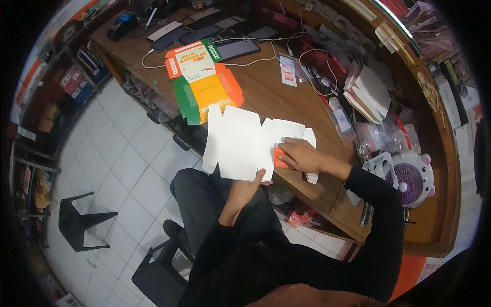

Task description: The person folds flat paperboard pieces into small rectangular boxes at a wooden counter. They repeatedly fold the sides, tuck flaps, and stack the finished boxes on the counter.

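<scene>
A flat, unfolded cardboard box (pixel 236 146), plain white side up with notched flaps, lies partly over the desk's near edge and partly above my lap. My left hand (pixel 246 190) grips its lower edge, thumb on top and fingers underneath. Near its right end, my right hand (pixel 300 155) presses with bent fingers around an orange patch (pixel 280 158), which looks like a flap folded over to its printed side. Just beyond lies another unfolded box (pixel 204 84), printed side up in green, orange, yellow and white.
Several phones (pixel 238 48) and white cables lie along the desk's (pixel 302 110) far side. At the right are stacked papers (pixel 369 92), plastic packets and a purple-and-white fan (pixel 409 180) near my right elbow. Black stools (pixel 84 220) stand on the tiled floor at left.
</scene>
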`<state>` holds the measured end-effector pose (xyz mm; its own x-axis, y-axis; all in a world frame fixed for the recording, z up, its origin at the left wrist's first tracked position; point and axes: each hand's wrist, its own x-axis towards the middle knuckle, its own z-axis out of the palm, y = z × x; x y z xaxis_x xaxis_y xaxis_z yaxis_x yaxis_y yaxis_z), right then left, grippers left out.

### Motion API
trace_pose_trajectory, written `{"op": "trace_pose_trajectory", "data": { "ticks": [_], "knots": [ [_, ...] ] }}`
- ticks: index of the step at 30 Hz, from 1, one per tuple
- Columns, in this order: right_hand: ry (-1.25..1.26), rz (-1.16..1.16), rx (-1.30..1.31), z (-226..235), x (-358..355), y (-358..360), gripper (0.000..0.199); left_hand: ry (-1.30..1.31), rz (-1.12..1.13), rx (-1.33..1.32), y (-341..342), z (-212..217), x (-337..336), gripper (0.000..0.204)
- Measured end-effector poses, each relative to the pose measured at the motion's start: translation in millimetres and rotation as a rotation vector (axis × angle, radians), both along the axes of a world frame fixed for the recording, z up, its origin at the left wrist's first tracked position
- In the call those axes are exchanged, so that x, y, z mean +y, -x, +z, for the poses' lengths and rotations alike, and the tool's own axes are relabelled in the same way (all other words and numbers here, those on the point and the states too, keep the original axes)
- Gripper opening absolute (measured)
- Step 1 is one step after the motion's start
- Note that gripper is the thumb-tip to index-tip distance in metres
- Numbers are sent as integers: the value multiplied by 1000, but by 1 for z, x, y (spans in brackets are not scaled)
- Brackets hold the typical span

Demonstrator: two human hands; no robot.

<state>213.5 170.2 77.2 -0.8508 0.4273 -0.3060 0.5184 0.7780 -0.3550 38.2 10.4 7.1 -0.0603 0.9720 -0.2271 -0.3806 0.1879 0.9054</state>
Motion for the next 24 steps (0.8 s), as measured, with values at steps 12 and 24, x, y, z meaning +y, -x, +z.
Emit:
{"op": "trace_pose_trajectory", "data": {
  "ticks": [12,24],
  "knots": [
    [-42,-161,240,-2,-14,0,49,-133,17,-110,9,3,12,37],
    [1419,-1072,916,-17,-48,31,41,-147,267,-123,-3,21,-33,60]
  ]
}}
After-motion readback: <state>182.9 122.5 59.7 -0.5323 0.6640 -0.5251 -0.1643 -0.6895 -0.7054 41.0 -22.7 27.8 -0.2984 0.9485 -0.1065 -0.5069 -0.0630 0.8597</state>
